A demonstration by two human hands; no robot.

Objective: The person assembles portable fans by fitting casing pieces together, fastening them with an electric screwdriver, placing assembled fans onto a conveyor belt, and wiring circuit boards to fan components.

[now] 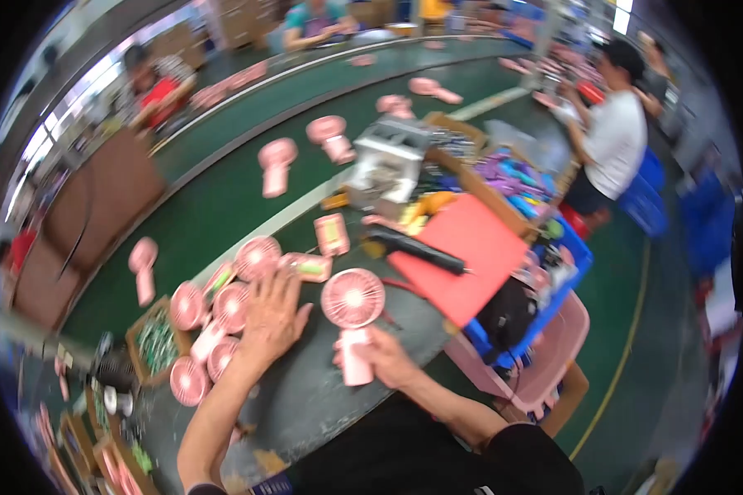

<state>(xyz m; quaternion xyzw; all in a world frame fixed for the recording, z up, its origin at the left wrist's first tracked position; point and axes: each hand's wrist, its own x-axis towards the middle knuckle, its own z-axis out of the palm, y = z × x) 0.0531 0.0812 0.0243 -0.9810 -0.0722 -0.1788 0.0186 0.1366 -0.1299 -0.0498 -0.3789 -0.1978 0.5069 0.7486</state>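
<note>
Upright over the grey worktable (293, 396), a pink handheld fan (353, 299) is gripped by its handle in my right hand (390, 359). My left hand (274, 313) lies spread with its fingers extended, over the edge of a cluster of pink fans (231, 307); whether it touches one I cannot tell. Just beyond its fingertips are a pink handle piece (309, 266) and another pink handle piece (332, 235), both showing yellow-green insides. A black power screwdriver (417, 250) rests on a red-pink sheet (470, 260) to the right.
A green conveyor belt (215, 214) carrying spaced pink fans curves past the table. At left stands a box of small screws or metal parts (157, 342). A blue crate (574, 264) and a pink tub (574, 326) stand right. Co-workers sit across; a person in white (615, 124) works at right.
</note>
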